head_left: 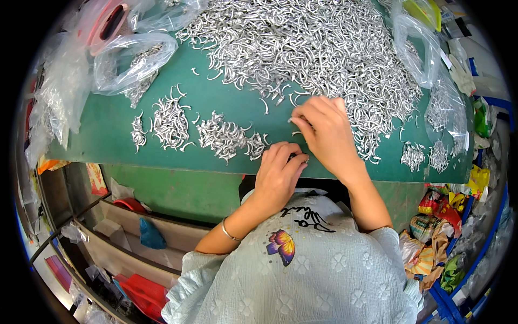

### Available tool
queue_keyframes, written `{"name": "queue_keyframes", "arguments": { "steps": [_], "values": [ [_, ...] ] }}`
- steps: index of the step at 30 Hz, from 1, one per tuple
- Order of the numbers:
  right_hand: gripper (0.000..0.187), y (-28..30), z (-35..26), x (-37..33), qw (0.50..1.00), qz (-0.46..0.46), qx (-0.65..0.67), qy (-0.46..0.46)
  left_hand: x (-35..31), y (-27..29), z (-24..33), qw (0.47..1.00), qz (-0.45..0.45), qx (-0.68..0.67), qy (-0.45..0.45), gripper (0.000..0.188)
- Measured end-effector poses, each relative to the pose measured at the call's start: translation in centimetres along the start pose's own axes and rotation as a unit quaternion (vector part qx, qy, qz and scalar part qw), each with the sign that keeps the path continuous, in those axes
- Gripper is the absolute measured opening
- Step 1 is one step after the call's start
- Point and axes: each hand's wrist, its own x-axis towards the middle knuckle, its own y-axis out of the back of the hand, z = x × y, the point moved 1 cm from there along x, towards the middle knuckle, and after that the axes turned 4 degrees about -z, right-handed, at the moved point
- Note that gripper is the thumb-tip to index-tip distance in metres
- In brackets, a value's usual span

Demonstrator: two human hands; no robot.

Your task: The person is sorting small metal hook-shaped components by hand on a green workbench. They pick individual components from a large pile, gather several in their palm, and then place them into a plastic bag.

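Observation:
A large heap of small curved silvery metal pieces [302, 48] covers the far middle of the green table [232, 100]. My right hand [326, 127] is closed in a pinch at the heap's near edge, with a tiny pale bit at its fingertips too small to name. Close to the table's front edge, my left hand [278, 170] has its fingers curled together; a dark spot shows between thumb and fingers, but what they hold is hidden. Left of that hand lies a smaller pile of the curved pieces [224, 137], with another pile [170, 123] farther left.
Clear plastic bags [121, 73] with metal pieces lie at the far left, near a pink container [102, 27]. On the right are two small piles [413, 156] and another plastic bag [448, 108]. Below the table stand a shelf [145, 227] and colourful packages [431, 227].

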Motion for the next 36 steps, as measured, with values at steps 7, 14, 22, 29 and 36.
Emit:
{"name": "queue_keyframes", "arguments": {
  "steps": [7,14,22,29,36],
  "values": [
    [0.006,1.4,0.2,-3.8,0.994,-0.108,0.017,-0.032,0.0,0.0,-0.2,0.999,0.023,-0.032,0.015,0.033],
    [0.007,1.0,-0.4,-4.0,0.997,-0.067,0.000,-0.026,-0.1,0.0,0.0,0.996,0.046,-0.062,0.041,0.049],
    [0.006,2.3,-0.1,-4.2,0.982,-0.153,0.093,-0.056,-0.1,0.0,-0.2,1.000,0.010,-0.011,0.019,0.047],
    [0.007,2.9,0.1,-4.3,0.981,-0.138,0.100,-0.095,0.1,0.1,0.0,1.000,0.010,-0.011,0.001,0.032],
    [0.007,2.8,0.2,-4.5,0.984,-0.096,0.108,-0.108,0.0,0.2,-0.2,0.999,-0.016,-0.029,-0.018,0.026]
  ]
}}
